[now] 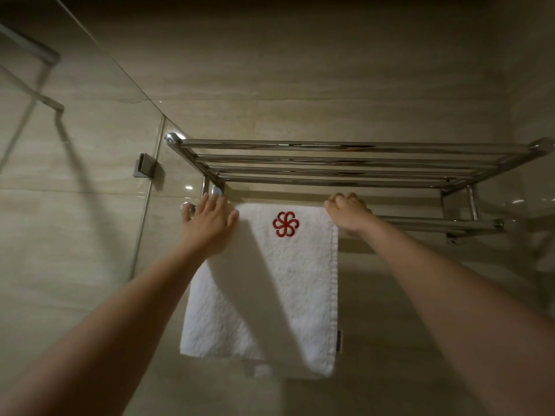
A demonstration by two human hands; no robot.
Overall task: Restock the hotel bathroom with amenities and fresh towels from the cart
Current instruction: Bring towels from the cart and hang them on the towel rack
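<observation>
White towel (270,280) hangs folded over the lower bar (435,225) of a chrome wall rack (330,163), at the bar's left end, near the glass panel (90,175). Left hand (207,226) lies flat with fingers spread, on the towel's upper left corner and reaching over the bar; it grasps nothing. Right hand (348,214) is curled over the upper right corner where the cloth crosses the bar; it appears to grip the fold, though whether the bar is inside that grip as well cannot be told. Long axis of the towel runs vertically, straight down from the bar, fold at the top, hem at the bottom. The red emblem (285,224) sits just under the fold, facing outward. The bottom edge reads a little lower at the right than the left; this could be real skew or lens effect. Risks, as judged: the rear flap is hidden, so the balance front to back is unknown, and polished chrome gives little hold, so a front-heavy drape could slide off once both hands leave. A tug at the right corner alone would worsen any skew and tilt the emblem. Pushing leftward could bunch the cloth against the end bracket.
</observation>
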